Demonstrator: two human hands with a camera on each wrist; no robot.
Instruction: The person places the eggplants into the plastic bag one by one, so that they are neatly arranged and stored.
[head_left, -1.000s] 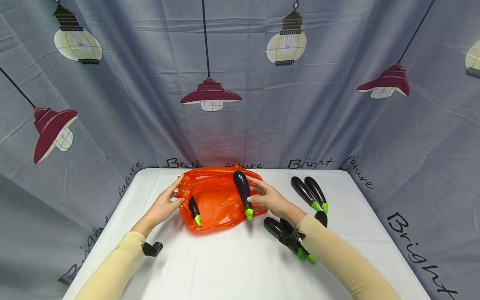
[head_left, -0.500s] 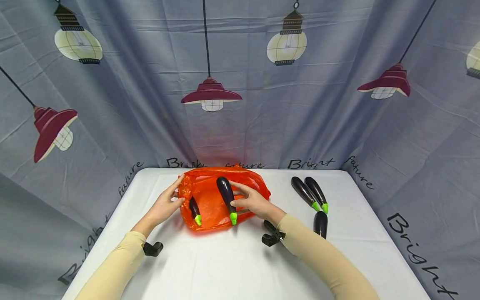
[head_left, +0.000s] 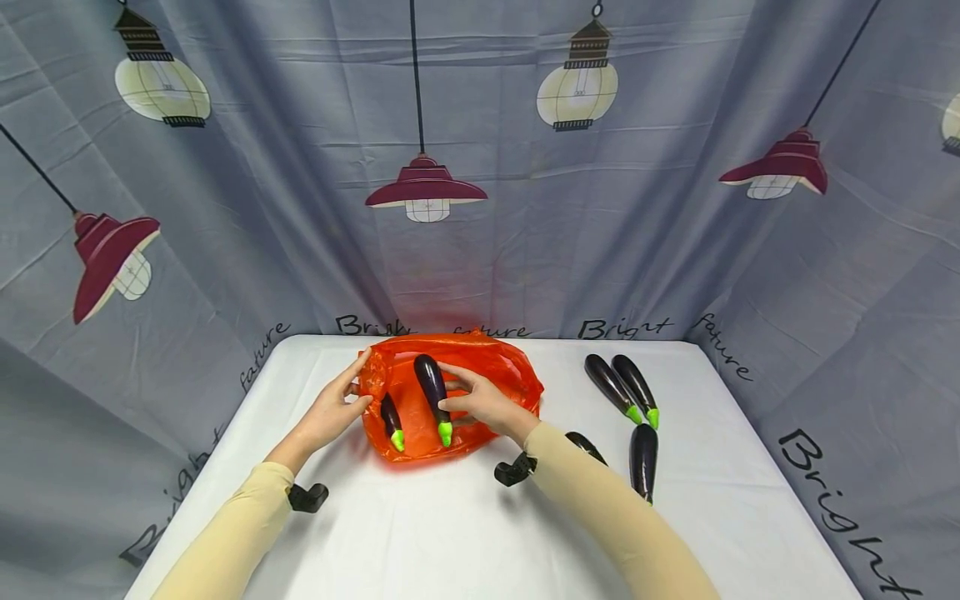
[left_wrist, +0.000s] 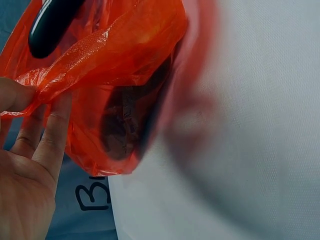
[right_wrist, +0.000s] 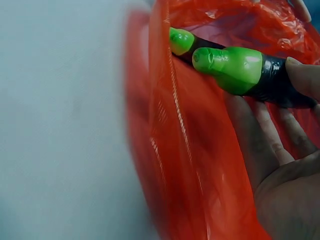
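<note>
A red-orange plastic bag (head_left: pixel 510 375) lies at the back of the table with its mouth open toward me. My left hand (head_left: pixel 322 421) pinches the bag's left rim; in the left wrist view, thumb and fingers grip the thin plastic (left_wrist: pixel 105 55). Over the mouth, my right hand (head_left: pixel 487 408) holds a dark purple eggplant (head_left: pixel 430 385), its green stem end pointing toward me. The right wrist view shows thumb and fingers around its dark body, below the green cap (right_wrist: pixel 242 67). A second eggplant (head_left: pixel 388 415) lies inside the bag at the left.
Two eggplants (head_left: pixel 609 385) lie side by side on the white table (head_left: pixel 420 533) to the right, with another eggplant (head_left: pixel 642 458) in front of them. One more eggplant (head_left: pixel 585 446) is partly hidden by my right sleeve. A grey curtain (head_left: pixel 480 275) hangs behind the table.
My right hand has carried the eggplant leftward, from the bag's right side to over the middle of its mouth. My left hand has kept its hold on the rim.
</note>
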